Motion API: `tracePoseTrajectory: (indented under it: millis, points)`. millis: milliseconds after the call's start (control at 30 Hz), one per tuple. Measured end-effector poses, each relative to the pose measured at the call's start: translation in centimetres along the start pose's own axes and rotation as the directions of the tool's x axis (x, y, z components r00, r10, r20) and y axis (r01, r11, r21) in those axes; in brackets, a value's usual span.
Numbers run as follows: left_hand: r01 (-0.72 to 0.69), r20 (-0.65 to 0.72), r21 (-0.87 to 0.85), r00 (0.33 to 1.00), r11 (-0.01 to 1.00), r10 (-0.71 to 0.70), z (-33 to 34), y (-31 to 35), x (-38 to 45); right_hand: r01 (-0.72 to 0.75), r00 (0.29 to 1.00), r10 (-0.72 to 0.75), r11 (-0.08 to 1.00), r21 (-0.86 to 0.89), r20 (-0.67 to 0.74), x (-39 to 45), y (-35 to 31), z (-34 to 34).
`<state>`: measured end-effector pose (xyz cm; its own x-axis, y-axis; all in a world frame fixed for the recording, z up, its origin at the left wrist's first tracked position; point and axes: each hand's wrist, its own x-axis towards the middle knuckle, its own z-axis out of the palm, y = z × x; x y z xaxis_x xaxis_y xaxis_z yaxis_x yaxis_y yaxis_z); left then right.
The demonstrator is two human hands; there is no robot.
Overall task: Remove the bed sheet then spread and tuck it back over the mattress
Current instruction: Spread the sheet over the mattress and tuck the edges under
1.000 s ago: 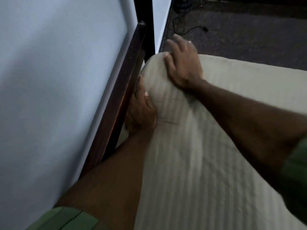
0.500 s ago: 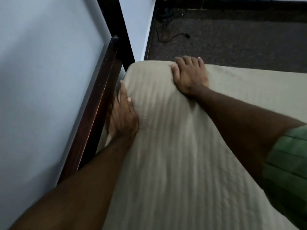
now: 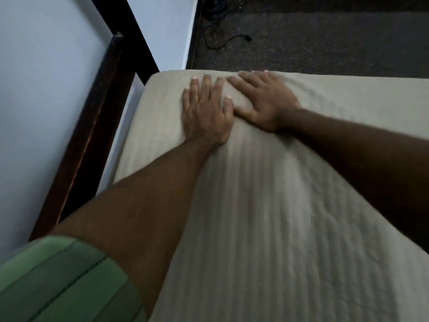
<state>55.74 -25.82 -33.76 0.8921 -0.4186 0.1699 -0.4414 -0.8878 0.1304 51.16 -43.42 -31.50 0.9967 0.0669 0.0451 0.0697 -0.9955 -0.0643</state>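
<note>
Pressing flat on the bed sheet [image 3: 267, 217], the left hand [image 3: 205, 112] and the right hand [image 3: 262, 98] lay side by side near the far corner of the mattress [image 3: 130, 145], fingers straight and gripping nothing. The sheet already covered the mattress top and wrapped over that corner beside the dark bed frame [image 3: 92, 117]. Spreading looked nearly done; smoothing the faint wrinkles and any tucking out of sight probably remained.

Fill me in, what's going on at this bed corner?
A person is pressing both hands flat on the beige striped bed sheet near the mattress's far corner. The left hand and right hand lie side by side, fingers straight, smoothing the fabric. The dark wooden bed frame runs along the left.
</note>
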Motion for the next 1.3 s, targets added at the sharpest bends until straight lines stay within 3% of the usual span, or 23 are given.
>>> tracePoseTrajectory:
  millis: [100, 167, 233, 267, 333, 400, 433, 467, 533, 567, 600, 633, 700, 767, 800, 833, 900, 967, 1000, 1167, 1300]
  points:
    - [0.058, 0.016, 0.026, 0.998, 0.998, -0.058, 0.4, -0.2, 2.5, -0.265, 0.956, 0.259, 0.964, 0.027, 0.134, 2.1, 3.7, -1.4]
    - [0.04, 0.007, 0.034, 0.999, 0.999, -0.04, 0.6, -0.4, 2.7, -0.379, 0.925, 0.38, 0.925, -0.027, 0.012, 2.2, 3.4, -2.0]
    - [0.026, 0.01, 0.03, 1.0, 0.999, -0.026, 0.6, -0.6, 2.8, -0.313, 0.924, 0.295, 0.949, -0.037, -0.241, 0.6, 1.6, -1.6]
    - [0.032, 0.045, 0.025, 0.998, 0.999, -0.034, 0.4, -0.7, 2.9, -0.247, 0.927, 0.248, 0.968, 0.04, -0.281, -1.4, 0.1, -1.3]
    - [0.097, 0.121, 0.006, 0.988, 0.995, -0.097, -0.6, -0.5, 2.9, -0.118, 0.965, 0.146, 0.984, 0.135, -0.218, -6.9, -2.9, -0.2]
    - [0.079, 0.082, -0.037, 0.994, 0.996, -0.076, -1.8, 1.3, 1.9, -0.052, 0.99, 0.062, 0.995, 0.083, -0.126, -10.8, -2.7, 0.5]
    - [-0.036, 0.032, -0.107, 0.999, 0.994, 0.04, -2.4, 2.5, 0.9, -0.019, 0.995, 0.025, 0.998, 0.06, -0.102, -10.9, -1.2, 0.3]
    - [-0.242, 0.01, -0.194, 0.969, 0.951, 0.248, -2.7, 3.9, -0.4, 0.001, 0.997, 0.002, 0.999, 0.042, -0.079, -10.5, 0.7, 0.0]
    - [-0.577, 0.074, -0.281, 0.783, 0.766, 0.617, -2.2, 6.1, -3.2, 0.011, 0.999, -0.011, 1.0, -0.026, -0.03, -8.7, 4.5, -0.6]
    - [-0.618, 0.133, -0.252, 0.741, 0.745, 0.659, -1.8, 6.7, -3.5, -0.008, 1.0, 0.007, 0.999, -0.05, -0.014, -7.7, 6.4, -1.0]
    - [-0.594, 0.155, -0.216, 0.762, 0.775, 0.628, -1.4, 7.0, -2.8, -0.047, 0.999, 0.047, 0.998, -0.051, -0.001, -6.9, 7.9, -1.2]
    - [-0.518, 0.154, -0.174, 0.826, 0.838, 0.542, -0.7, 7.4, -1.9, -0.135, 0.991, 0.135, 0.99, -0.031, 0.003, -6.3, 9.1, -1.1]
    - [-0.282, 0.156, -0.106, 0.943, 0.954, 0.296, -0.1, 8.4, 0.5, -0.396, 0.918, 0.394, 0.918, -0.027, -0.051, -5.4, 10.5, -1.3]
    - [-0.022, 0.187, -0.096, 0.982, 0.995, 0.039, -0.8, 9.9, 2.6, -0.589, 0.804, 0.571, 0.803, -0.089, -0.168, -5.3, 9.6, -1.8]
    - [0.044, 0.178, -0.087, 0.984, 0.995, -0.028, -1.2, 10.9, 2.6, -0.593, 0.793, 0.563, 0.801, -0.083, -0.232, -6.2, 8.4, -2.0]
    - [0.036, 0.126, -0.109, 0.992, 0.993, -0.022, -1.5, 11.9, 1.9, -0.535, 0.816, 0.507, 0.845, -0.031, -0.277, -7.4, 7.1, -1.9]
    - [-0.206, 0.026, -0.207, 0.976, 0.956, 0.216, -1.4, 12.6, -1.4, -0.289, 0.915, 0.292, 0.956, 0.052, -0.279, -10.9, 4.7, -0.9]
    - [-0.467, 0.044, -0.175, 0.876, 0.867, 0.481, -0.5, 11.8, -5.3, -0.127, 0.98, 0.126, 0.992, 0.003, -0.153, -13.9, 3.8, 0.3]
    - [-0.498, 0.066, -0.128, 0.859, 0.858, 0.508, -0.1, 11.3, -6.2, -0.102, 0.991, 0.097, 0.994, -0.041, -0.095, -14.4, 4.2, 0.5]
    - [-0.344, 0.097, -0.028, 0.934, 0.939, 0.345, -0.1, 11.3, -8.1, -0.154, 0.988, 0.152, 0.987, -0.055, -0.04, -14.9, 3.3, -0.2]
    - [-0.176, 0.066, -0.032, 0.982, 0.984, 0.177, -1.3, 9.7, -18.0, -0.052, 0.998, 0.051, 0.998, -0.045, -0.025, -20.3, -1.4, 0.9]
